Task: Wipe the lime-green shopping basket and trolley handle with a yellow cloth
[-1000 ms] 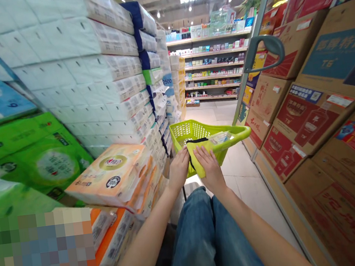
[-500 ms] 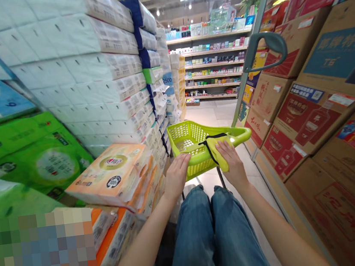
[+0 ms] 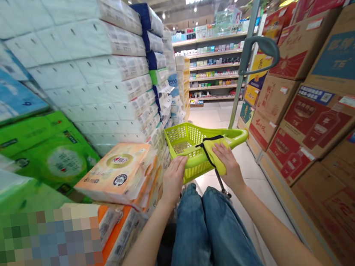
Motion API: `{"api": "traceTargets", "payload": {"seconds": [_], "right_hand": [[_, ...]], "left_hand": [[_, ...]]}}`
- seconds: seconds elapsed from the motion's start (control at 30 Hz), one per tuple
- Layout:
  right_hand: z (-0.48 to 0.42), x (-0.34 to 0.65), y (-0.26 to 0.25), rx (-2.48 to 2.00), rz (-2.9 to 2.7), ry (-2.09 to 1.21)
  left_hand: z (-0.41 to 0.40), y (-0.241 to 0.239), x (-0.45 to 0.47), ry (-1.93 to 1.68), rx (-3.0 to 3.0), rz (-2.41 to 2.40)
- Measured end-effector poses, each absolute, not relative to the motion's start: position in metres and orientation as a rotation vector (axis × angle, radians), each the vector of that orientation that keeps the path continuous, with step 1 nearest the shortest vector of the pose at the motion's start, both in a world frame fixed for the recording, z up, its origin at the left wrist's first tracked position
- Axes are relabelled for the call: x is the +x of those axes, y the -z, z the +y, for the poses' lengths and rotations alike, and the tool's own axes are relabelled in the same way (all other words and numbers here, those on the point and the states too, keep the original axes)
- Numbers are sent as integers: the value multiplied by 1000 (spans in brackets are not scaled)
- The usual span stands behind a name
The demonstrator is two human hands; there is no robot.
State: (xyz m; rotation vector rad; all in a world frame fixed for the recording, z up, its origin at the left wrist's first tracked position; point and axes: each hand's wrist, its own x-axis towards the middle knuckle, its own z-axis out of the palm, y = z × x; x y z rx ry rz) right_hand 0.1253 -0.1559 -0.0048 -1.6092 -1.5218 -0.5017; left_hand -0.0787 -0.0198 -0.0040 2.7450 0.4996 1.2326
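Observation:
A lime-green plastic shopping basket (image 3: 182,134) with perforated sides is in front of my knees, tilted and above a dark-legged frame. Its near-left rim is under the fingers of my left hand (image 3: 175,174), which curl over the edge. My right hand (image 3: 228,161) presses a yellow cloth (image 3: 212,152) with black edging against the basket's near-right side, fingers bent over the fabric. The basket's narrow end points right, beyond that hand. Inside, the visible part of the basket shows only the bare perforated floor. Both thumbs are largely hidden.
Tall stacks of white tissue packs (image 3: 89,74) stand left, with orange tissue packs (image 3: 117,170) low beside my arm. Cardboard cartons (image 3: 321,119) line the right. A grey pole with a loop handle (image 3: 262,70) leans ahead; stocked shelves (image 3: 210,55) are behind it.
The surroundings on the left have shifted right in view, while the basket and both hands have moved slightly left. Both hands keep their hold.

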Motion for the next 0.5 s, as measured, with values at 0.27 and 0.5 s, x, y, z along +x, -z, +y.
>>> {"api": "traceTargets", "payload": {"seconds": [0.27,0.5], "right_hand": [[-142,104,0,-1663,-1473,504],[-121,27,-8,-1722,-1668,443]], "left_hand": [[-10,3,-85,-1260,2692,548],[-9,4,-92,-1243,2737,579]]}}
